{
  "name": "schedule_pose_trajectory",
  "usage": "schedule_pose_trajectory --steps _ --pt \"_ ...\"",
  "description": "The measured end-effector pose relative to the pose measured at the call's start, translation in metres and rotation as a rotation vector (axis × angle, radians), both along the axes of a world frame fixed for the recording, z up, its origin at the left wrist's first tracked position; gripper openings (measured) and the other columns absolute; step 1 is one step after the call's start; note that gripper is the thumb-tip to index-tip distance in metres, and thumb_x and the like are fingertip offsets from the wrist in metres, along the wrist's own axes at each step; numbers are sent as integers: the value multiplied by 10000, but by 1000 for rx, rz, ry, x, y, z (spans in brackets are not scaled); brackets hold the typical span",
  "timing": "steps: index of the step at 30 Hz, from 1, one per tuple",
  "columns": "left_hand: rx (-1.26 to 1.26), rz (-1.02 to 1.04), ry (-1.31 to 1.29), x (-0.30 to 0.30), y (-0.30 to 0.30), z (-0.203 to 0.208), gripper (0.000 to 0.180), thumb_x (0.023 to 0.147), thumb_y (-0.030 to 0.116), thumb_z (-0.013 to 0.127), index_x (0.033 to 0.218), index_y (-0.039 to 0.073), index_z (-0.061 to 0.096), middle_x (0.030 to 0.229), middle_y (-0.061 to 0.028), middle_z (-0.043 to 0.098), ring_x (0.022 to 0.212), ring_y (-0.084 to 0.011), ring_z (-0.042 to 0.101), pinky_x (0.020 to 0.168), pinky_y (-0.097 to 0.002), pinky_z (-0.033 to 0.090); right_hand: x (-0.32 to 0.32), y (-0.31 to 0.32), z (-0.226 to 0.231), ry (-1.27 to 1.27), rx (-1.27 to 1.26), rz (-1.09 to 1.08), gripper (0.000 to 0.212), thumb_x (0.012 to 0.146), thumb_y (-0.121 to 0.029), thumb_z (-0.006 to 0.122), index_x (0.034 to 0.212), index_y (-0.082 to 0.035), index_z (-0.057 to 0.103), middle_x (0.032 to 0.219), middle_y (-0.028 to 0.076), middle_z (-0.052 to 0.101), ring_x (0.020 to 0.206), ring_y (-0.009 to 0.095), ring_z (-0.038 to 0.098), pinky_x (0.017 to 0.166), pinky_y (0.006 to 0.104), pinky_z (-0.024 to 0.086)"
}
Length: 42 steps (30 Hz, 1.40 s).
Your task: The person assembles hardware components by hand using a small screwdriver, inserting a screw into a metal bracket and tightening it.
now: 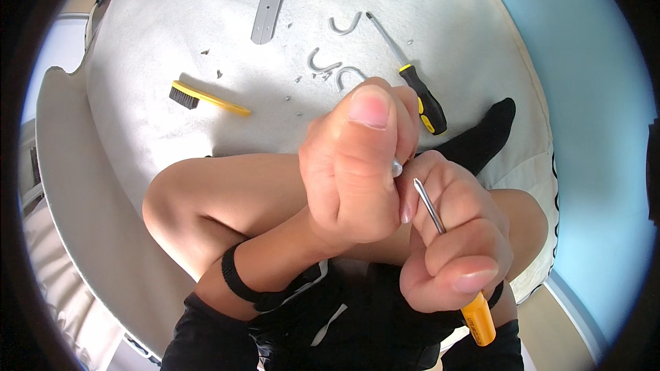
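Note:
My left hand [354,165] is closed in front of my lap, thumb on top. From its right side pokes the rounded end of a silver metal piece [397,168]; my fingers hide the rest. Close against it, on the right, my right hand [457,240] is wrapped round a small screwdriver with an orange handle [478,321]. Its thin shaft points up and left, the tip bare and just below the silver end. Beyond my hands lie three curved silver hooks, one [345,26] farthest off and another [322,63] nearer; the third [349,74] is partly covered by my left hand.
On the white bedding [151,27] lie a black-and-yellow screwdriver [423,96], a yellow brush [210,98] with dark bristles, a grey metal strip [269,8] with holes, and several small screws. My crossed bare legs and a black sock [485,134] are close by. A blue wall [584,110] stands at right.

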<state>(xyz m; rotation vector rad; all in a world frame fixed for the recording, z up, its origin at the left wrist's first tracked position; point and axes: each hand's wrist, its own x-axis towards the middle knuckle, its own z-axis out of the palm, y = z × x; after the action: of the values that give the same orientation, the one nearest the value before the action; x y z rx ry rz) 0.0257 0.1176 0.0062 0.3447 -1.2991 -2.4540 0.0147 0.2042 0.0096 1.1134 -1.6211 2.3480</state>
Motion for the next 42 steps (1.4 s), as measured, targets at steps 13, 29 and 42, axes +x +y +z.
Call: schedule_pose_trajectory --steps 13,29,42 --pt "-50 -49 50 -1 0 -1 459 918 437 342 586 120 322 507 10 278 472 -101 218 456 -258 210 -3 2 4 103 66 -5 341 868 -255 483 593 -74 396 594 30 364 516 163 371 556 298 395" --pt "-133 -237 110 4 0 15 576 797 620 487 834 47 445 650 15 378 548 -69 325 507 -231 278 -25 27 8 -1027 -563 829 428 973 -393 182 638 -139 261 561 -48 261 551 110 265 621 260 330" --pt "-157 -252 163 2 -1 10 372 848 393 573 804 51 432 639 0 392 545 -74 307 506 -235 260 -26 28 6 -1031 -422 740 450 964 -428 223 584 -189 261 522 -65 243 501 92 244 537 259 285"
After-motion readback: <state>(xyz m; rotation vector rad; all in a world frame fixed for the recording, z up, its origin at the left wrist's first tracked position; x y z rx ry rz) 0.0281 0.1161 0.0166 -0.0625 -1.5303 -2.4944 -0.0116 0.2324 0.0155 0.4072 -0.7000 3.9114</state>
